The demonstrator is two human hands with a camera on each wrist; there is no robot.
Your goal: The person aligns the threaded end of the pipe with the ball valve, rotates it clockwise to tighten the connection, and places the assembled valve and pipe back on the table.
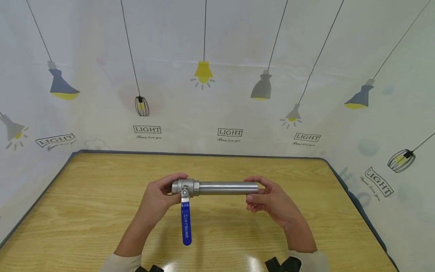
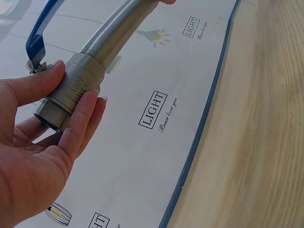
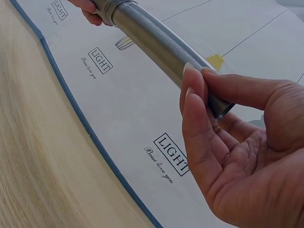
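Observation:
A steel ball valve (image 1: 185,186) is joined to a straight steel pipe (image 1: 224,187), and the two lie level across the head view. My left hand (image 1: 158,198) grips the valve body at its left end, thumb on one side and fingers on the other. The valve's blue lever handle (image 1: 186,223) points down toward me. At the other end, my right hand (image 1: 272,198) pinches the pipe near its open tip between thumb and fingers. In the left wrist view, raised lettering shows on the valve body (image 2: 78,80). The right wrist view shows the pipe's open end (image 3: 222,107).
Beneath the hands is a wood-grain table (image 1: 112,181) with a dark blue edge strip (image 1: 204,154). A white sheet (image 1: 231,102) printed with lamps and the word LIGHT rises behind it and on both sides.

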